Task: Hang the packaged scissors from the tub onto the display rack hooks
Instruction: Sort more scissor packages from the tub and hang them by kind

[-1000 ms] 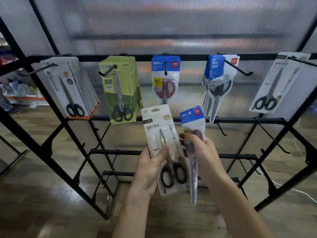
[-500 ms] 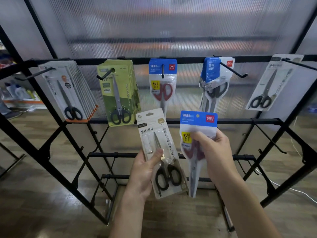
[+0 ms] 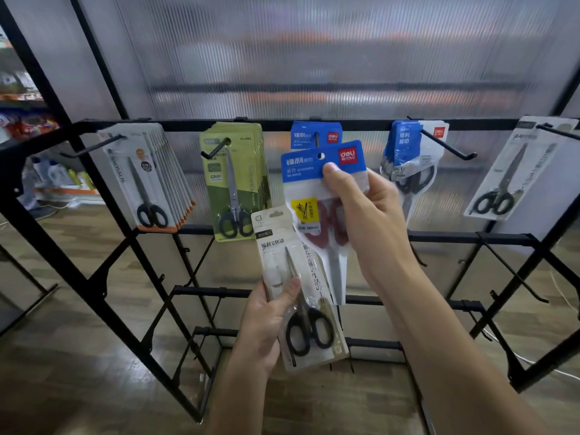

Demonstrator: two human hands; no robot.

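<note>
Right hand (image 3: 370, 215) pinches the blue pack (image 3: 317, 196), its hole just in front of the centre hook (image 3: 317, 140). Risk: hole misses the tip and the card buckles. Left hand (image 3: 266, 321) grips the beige pack (image 3: 301, 287) below the hook; it could slip.

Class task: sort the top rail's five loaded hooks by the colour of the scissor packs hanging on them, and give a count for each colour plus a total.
White packs: 2 hooks, far left and far right
Green packs: 1 hook
Blue-topped packs: 2 hooks, middle and next right
Total: 5 hooks
</note>
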